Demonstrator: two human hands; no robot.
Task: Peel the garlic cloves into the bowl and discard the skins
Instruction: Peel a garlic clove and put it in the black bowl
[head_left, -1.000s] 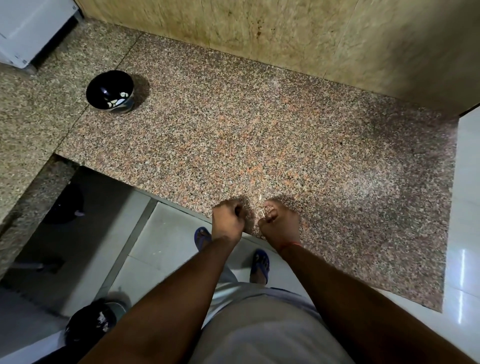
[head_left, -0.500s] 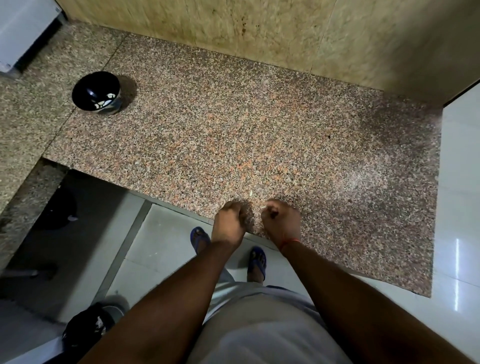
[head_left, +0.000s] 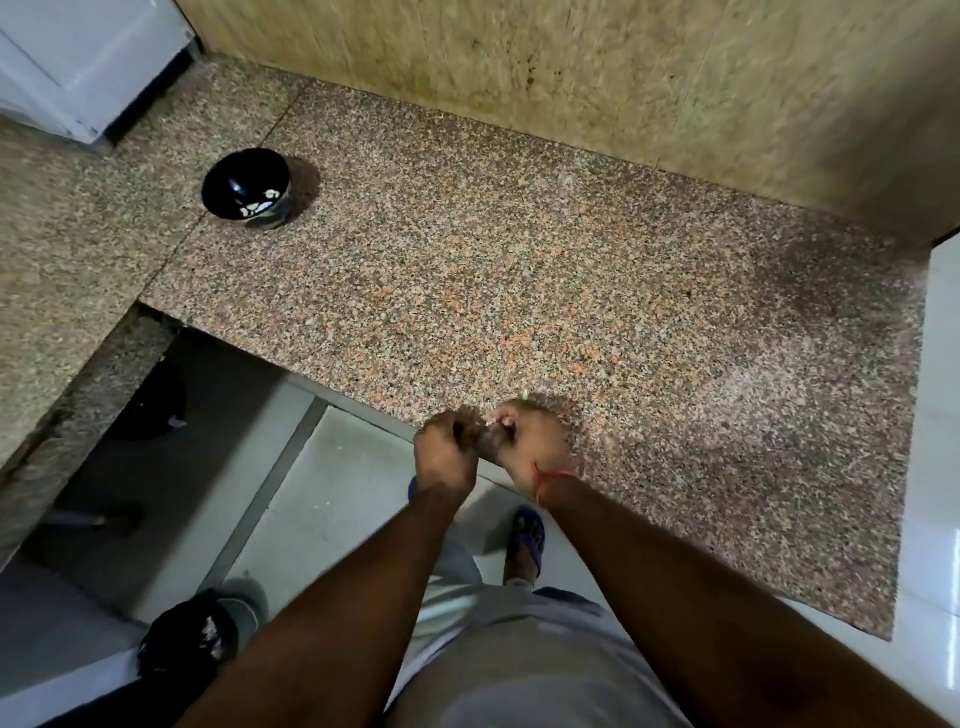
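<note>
Peeling a garlic clove (head_left: 493, 423) is the step going on, I think, with the clove sitting between both hands at the near edge of the counter (head_left: 571, 291). The left hand (head_left: 447, 452) and right hand (head_left: 530, 441) are curling their fingers around it, pinching. To do it well, one hand should be holding tight while the other is pulling the skin. The bowl (head_left: 247, 188) is waiting well apart, far on the left. The clove is mostly hiding behind fingers, and blurring is making the skin hard to see.
</note>
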